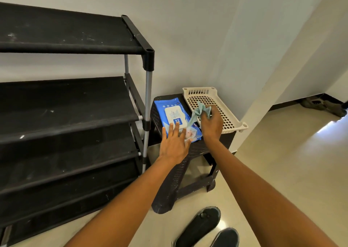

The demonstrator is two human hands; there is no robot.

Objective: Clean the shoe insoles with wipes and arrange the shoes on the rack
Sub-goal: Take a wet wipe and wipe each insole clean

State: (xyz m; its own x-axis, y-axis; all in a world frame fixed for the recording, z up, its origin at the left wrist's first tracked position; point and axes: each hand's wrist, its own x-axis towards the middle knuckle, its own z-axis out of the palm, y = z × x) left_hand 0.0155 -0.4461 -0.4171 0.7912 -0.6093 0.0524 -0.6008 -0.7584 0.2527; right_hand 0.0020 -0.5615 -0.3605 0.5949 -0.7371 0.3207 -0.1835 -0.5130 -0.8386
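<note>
Item: right hand (pixel 211 123). Fingers curled tight round a pale blue-green wet wipe (pixel 201 110), which trails from the fist back down toward the pack. Judged step: drawing a wipe free for the insole cleaning.

Item: left hand (pixel 174 143). Fingers straight and spread, pressing flat on the near end of the blue wet-wipe pack (pixel 174 115), just left of the gripping hand. It appears to steady the pack against the pull.

Item: dark woven-pattern plastic stool (pixel 180 163). Directly beneath both hands; carries the pack and the tray.

Item: cream perforated plastic tray (pixel 226 118). Under and beyond the gripping hand, on the stool's far right side. Nothing seen in it.

Item: pair of dark slip-on shoes (pixel 205 226). On the floor, well below and behind the grip, near the person's feet. Insoles not visible from here.

Item: black fabric-shelved shoe rack (pixel 71 99). Well to the left of the grip; every visible shelf bare, dusty marks showing.

Next move, judged: the wipe must come fully clear of the pack, then the hand carries it down to a shoe, which needs lifting to reach the insole. No shoe is racked yet.
</note>
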